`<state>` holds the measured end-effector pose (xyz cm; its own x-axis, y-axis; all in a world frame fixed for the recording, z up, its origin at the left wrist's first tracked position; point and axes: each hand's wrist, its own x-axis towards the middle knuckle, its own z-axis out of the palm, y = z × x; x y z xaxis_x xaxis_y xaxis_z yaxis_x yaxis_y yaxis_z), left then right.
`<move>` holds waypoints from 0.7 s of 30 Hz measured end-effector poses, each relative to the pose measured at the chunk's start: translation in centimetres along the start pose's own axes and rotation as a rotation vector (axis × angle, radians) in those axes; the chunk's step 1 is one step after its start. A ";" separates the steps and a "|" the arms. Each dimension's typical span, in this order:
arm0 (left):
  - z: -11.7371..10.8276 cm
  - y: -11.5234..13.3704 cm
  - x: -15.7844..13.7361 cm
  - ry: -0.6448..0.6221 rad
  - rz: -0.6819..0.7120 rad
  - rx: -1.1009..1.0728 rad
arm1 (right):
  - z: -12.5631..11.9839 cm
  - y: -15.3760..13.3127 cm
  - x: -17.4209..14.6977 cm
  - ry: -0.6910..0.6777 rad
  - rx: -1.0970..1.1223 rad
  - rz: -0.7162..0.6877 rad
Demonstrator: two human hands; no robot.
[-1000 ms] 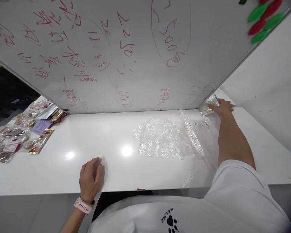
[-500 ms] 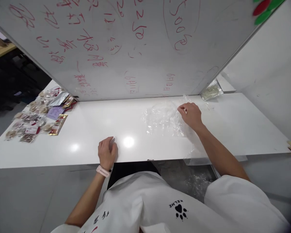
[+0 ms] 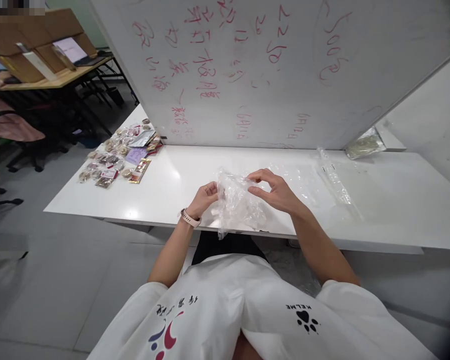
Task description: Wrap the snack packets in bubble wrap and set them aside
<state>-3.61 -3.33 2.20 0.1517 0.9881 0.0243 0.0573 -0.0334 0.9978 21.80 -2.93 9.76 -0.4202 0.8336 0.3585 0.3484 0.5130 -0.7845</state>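
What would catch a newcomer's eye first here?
Probably the big whiteboard with red handwriting, standing across the white table. Next, crinkled clear plastic at the table's near edge, pinched in the left grip. Then small packets clustered at the table's left end.

Left grip [image 3: 203, 200] pinched, right grip [image 3: 279, 193] curved with thumb [image 3: 258, 192] and fingers [image 3: 261, 175] apart, both forearms [image 3: 318, 242] angled inward

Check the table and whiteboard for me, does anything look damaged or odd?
Yes. The table has a dark spot on its front edge by the plastic, possibly a chip, since it breaks the white edge. The whiteboard looks turned on its side, because its writing runs sideways.
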 end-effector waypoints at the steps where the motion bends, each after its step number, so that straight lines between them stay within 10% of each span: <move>1: -0.6 -0.1 -0.6 0.038 -0.053 -0.033 | 0.7 0.8 -0.1 0.038 0.028 0.047; 6: -4.2 -1.1 -4.3 0.454 -0.190 -0.163 | 2.2 4.3 -1.5 0.323 0.012 0.345; 9: -6.8 0.0 -5.2 0.548 -0.134 -0.167 | 1.3 5.1 -1.9 0.256 -0.097 0.356; 14: -9.3 7.4 -3.1 0.573 0.080 -0.225 | -2.8 2.8 0.3 0.084 -0.331 0.160; 21: -6.7 16.7 -4.5 0.522 0.522 -0.203 | -7.6 -5.2 0.3 0.650 -0.736 -0.260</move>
<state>-9.95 -7.30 19.14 -0.3793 0.7963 0.4712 -0.0841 -0.5368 0.8395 26.24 -3.79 17.77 -0.0961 0.5156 0.8514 0.8329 0.5100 -0.2148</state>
